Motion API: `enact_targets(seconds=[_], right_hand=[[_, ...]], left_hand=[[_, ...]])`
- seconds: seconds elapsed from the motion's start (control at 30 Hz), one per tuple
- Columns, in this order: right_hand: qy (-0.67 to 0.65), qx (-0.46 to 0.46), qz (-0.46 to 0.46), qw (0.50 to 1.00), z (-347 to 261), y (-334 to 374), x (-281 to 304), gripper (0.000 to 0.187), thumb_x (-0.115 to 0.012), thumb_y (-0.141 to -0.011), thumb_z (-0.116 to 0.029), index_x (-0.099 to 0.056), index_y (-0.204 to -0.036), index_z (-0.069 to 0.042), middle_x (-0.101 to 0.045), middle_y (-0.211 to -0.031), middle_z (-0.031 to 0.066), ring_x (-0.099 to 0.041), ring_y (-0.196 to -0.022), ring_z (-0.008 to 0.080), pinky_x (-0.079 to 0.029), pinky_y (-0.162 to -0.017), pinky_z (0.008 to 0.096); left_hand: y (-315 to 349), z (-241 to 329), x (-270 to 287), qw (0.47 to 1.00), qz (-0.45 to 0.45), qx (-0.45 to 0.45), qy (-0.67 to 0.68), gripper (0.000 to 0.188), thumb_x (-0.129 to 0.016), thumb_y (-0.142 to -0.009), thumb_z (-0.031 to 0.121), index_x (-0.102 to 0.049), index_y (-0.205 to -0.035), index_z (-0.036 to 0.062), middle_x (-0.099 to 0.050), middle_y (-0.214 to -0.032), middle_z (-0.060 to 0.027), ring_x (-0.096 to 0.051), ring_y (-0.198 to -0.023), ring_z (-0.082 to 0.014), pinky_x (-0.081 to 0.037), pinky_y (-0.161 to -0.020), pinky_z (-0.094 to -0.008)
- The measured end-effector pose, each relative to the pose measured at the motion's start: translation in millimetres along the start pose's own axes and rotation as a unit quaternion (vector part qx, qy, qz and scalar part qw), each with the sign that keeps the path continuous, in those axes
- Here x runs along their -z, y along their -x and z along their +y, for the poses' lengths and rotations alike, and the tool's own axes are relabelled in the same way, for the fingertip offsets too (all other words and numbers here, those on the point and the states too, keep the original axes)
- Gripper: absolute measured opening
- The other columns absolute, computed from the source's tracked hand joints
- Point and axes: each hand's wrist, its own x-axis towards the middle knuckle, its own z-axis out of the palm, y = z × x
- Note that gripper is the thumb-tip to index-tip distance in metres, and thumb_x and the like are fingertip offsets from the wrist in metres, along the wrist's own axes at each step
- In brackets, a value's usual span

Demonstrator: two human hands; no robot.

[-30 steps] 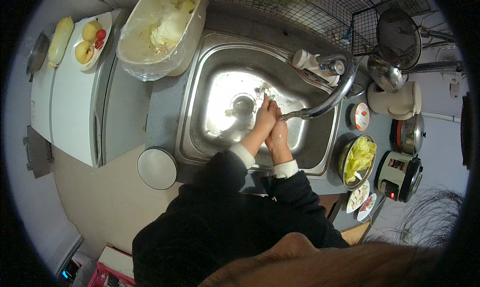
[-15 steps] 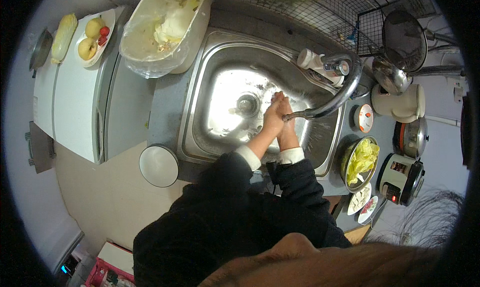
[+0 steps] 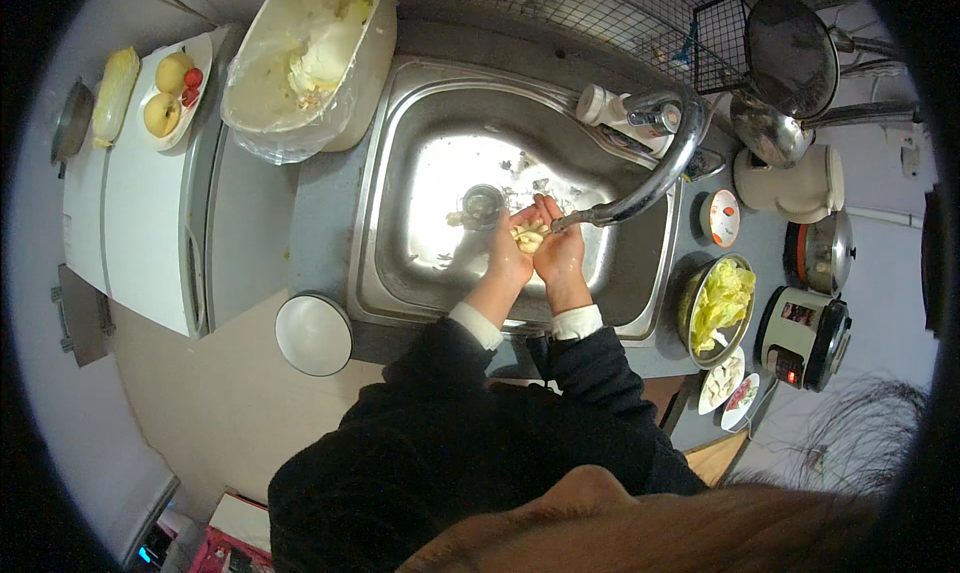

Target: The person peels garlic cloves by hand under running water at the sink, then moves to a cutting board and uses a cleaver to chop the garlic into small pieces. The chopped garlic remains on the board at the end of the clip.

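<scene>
Over the steel sink (image 3: 366, 223), my left hand (image 3: 508, 261) and my right hand (image 3: 561, 261) sit side by side, palms up and cupped. Several pale peeled cloves, apparently garlic (image 3: 529, 236), rest in the hollow between them, mostly against the left palm and fingers. The curved metal faucet (image 3: 640, 208) reaches in from the right, its spout end right above the right hand's fingers. Both hands look wet. Beyond the left hand is the round drain (image 3: 484, 203), with small dark and pale scraps around it.
A lined cream bin (image 3: 372, 83) with pale peelings stands at the sink's far left; a white bowl (image 3: 314, 333) is near left. Bottles (image 3: 630, 113) stand behind the faucet. Rightward are a bowl of leafy greens (image 3: 722, 308), a small bowl (image 3: 719, 218) and a rice cooker (image 3: 790, 338).
My hands were pressed together under the spout with water spraying right; now they have parted into a cup, showing the cloves. The whole view has shifted slightly.
</scene>
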Motion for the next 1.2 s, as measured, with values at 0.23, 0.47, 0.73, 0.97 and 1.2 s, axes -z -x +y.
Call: enact_targets(seconds=[0.23,0.47,0.73,0.97,1.2], right_hand=[[0.281,0.071,-0.033,0.957,9.2,-4.0,1.8,0.043,-0.039,-0.095,-0.027,-0.043,-0.127,0.001,-0.049,-0.125,0.0135,-0.047,-0.112,0.0229,-0.037,-0.097,0.0315],[0.314,0.065,-0.017,0.947,6.2,9.7,-13.3,0.053,-0.043,-0.095,-0.03,-0.031,-0.134,0.004,-0.041,-0.133,0.0119,-0.043,-0.117,0.0209,-0.034,-0.099,0.0319],[0.243,0.073,-0.016,0.967,14.4,10.8,-12.7,0.044,-0.038,-0.096,-0.029,-0.042,-0.125,0.004,-0.054,-0.112,0.0127,-0.053,-0.098,0.0204,-0.043,-0.084,0.0319],[0.102,0.085,-0.04,0.99,20.1,6.8,-12.7,0.034,-0.044,-0.094,-0.03,-0.054,-0.108,-0.001,-0.059,-0.093,0.0106,-0.056,-0.084,0.02,-0.046,-0.074,0.0341],[0.25,0.098,-0.016,0.963,6.9,8.8,-22.6,0.04,-0.045,-0.093,-0.032,-0.049,-0.119,-0.001,-0.056,-0.097,0.0095,-0.052,-0.08,0.0199,-0.045,-0.072,0.0334]], left_hand=[[12.5,-0.9,-10.3,0.99,-0.049,-0.055,-0.124,0.04,-0.042,-0.095,0.028,-0.046,-0.121,-0.001,-0.056,-0.11,-0.0097,-0.053,-0.1,-0.0188,-0.042,-0.09,-0.031],[23.8,6.6,-35.9,0.903,-0.005,-0.128,-0.411,0.045,-0.046,-0.094,0.022,-0.038,-0.134,0.0051,-0.053,-0.12,-0.0078,-0.05,-0.106,-0.0179,-0.039,-0.092,-0.0294],[3.2,11.4,-32.9,0.899,-0.036,-0.125,-0.419,0.052,-0.044,-0.093,0.032,-0.033,-0.138,0.0076,-0.053,-0.118,-0.0095,-0.05,-0.102,-0.0202,-0.038,-0.089,-0.0303],[-23.0,12.9,-24.6,0.89,-0.022,-0.058,-0.453,0.038,-0.049,-0.092,0.037,-0.056,-0.106,0.0033,-0.055,-0.088,-0.0024,-0.05,-0.077,-0.0126,-0.043,-0.072,-0.0268],[4.3,10.4,-30.8,0.849,-0.052,-0.11,-0.514,0.041,-0.047,-0.093,0.034,-0.052,-0.116,-0.0006,-0.056,-0.095,-0.0074,-0.054,-0.085,-0.0168,-0.044,-0.077,-0.0312]])
